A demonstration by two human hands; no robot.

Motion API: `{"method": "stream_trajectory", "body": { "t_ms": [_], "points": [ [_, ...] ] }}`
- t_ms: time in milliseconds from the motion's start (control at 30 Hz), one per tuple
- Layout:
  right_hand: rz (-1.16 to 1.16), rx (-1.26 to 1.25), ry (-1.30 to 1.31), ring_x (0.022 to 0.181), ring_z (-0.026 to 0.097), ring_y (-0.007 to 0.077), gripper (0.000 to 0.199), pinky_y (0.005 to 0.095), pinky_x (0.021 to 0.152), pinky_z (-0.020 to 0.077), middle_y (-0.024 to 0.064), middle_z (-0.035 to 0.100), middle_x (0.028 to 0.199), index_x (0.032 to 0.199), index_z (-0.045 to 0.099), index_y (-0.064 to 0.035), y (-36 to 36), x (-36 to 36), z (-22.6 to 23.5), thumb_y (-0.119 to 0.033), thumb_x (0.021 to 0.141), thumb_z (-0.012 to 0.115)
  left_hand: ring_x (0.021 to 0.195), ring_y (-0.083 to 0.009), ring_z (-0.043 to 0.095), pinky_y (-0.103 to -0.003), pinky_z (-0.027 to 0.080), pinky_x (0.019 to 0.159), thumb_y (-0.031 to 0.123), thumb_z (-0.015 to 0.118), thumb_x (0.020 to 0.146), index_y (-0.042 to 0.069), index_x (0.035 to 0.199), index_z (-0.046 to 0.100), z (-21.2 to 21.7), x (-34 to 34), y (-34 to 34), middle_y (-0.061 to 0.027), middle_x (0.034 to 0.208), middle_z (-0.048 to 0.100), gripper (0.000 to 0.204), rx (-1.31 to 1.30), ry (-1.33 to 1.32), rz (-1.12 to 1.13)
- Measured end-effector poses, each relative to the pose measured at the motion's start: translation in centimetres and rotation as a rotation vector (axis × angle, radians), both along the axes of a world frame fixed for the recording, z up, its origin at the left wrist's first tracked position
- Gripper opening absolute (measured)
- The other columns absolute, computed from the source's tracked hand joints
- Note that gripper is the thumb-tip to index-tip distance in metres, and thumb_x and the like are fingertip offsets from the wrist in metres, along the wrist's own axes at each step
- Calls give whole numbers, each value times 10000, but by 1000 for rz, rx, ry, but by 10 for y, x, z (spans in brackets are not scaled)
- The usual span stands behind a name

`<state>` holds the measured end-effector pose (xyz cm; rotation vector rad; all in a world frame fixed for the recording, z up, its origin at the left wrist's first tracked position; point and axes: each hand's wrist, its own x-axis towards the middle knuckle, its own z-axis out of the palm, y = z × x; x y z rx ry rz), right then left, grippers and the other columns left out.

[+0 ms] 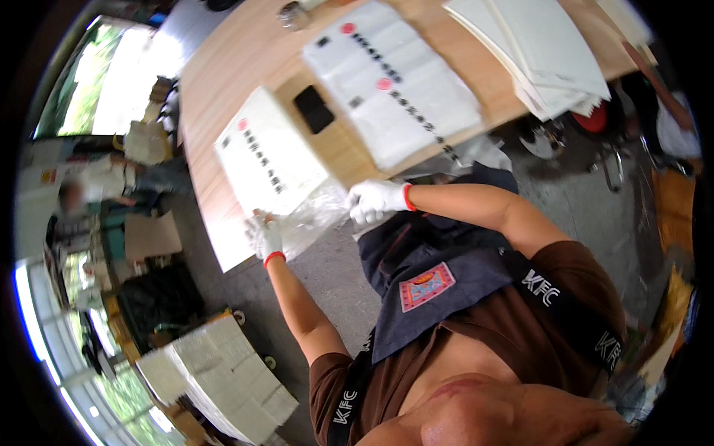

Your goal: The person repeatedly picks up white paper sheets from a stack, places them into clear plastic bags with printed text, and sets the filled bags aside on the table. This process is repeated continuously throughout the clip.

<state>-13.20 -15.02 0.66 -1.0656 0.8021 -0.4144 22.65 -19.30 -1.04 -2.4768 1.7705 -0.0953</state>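
Observation:
A clear plastic bag [312,215] with printed marks on its front lies at the near left edge of the table, a stack of white sheets [268,152] inside it. Its loose, crumpled end hangs toward me. My left hand [265,236], in a white glove with a red cuff, grips the left corner of that end. At the opposite corner, my right hand [375,201], gloved the same way, has its fingers closed on the plastic. Exact fingertip contact is blurred on both hands.
Beside the bag lies a black phone [314,109] on the wooden table [223,67]. Flat printed plastic bags [401,82] are farther right, then a pile of white sheets [543,56]. A tape roll [292,16] stands at the back. White bundles [223,379] sit on the lower left.

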Motion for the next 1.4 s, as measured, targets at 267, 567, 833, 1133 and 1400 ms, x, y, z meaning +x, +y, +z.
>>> {"method": "stream_trajectory", "body": {
  "t_ms": [267, 567, 833, 1133, 1400],
  "points": [
    [-312, -29, 194, 639, 620, 103, 167, 248, 588, 509, 61, 677, 786, 988, 612, -36, 122, -138, 5, -154, 870, 601, 1171, -325, 500, -437, 438, 945, 112, 732, 672, 85, 1077, 615, 30, -273, 38, -101, 1257, 554, 423, -397, 655, -1045],
    [-738, 15, 241, 634, 577, 88, 140, 224, 560, 468, 55, 652, 776, 981, 592, -74, 168, -203, -2, -197, 930, 547, 1272, -331, 364, -476, 255, 1060, 369, 682, 758, 87, 1204, 543, -25, -390, -16, -96, 1411, 401, 546, -227, 232, -737],
    [-762, 24, 185, 670, 585, 100, 192, 227, 599, 473, 53, 652, 807, 998, 586, -47, 156, -216, -1, -224, 929, 555, 957, -279, 555, -382, 430, 831, 175, 682, 733, 86, 815, 649, -16, -386, -81, -107, 961, 636, 125, -270, 610, -683],
    [-782, 47, 116, 689, 588, 88, 188, 218, 617, 481, 47, 642, 801, 994, 588, -17, 148, -221, -18, -190, 923, 572, 1015, -315, 543, -401, 429, 858, 240, 691, 758, 108, 955, 664, 32, -364, -207, -68, 1012, 644, 239, -565, 458, -660],
    [-686, 10, 152, 692, 606, 97, 184, 226, 614, 480, 58, 651, 789, 1002, 591, -35, 137, -215, -10, -199, 925, 560, 959, -296, 570, -406, 462, 790, 283, 705, 746, 112, 889, 642, 0, -380, -93, -103, 933, 639, 231, 47, 643, -659]
  ]
}}
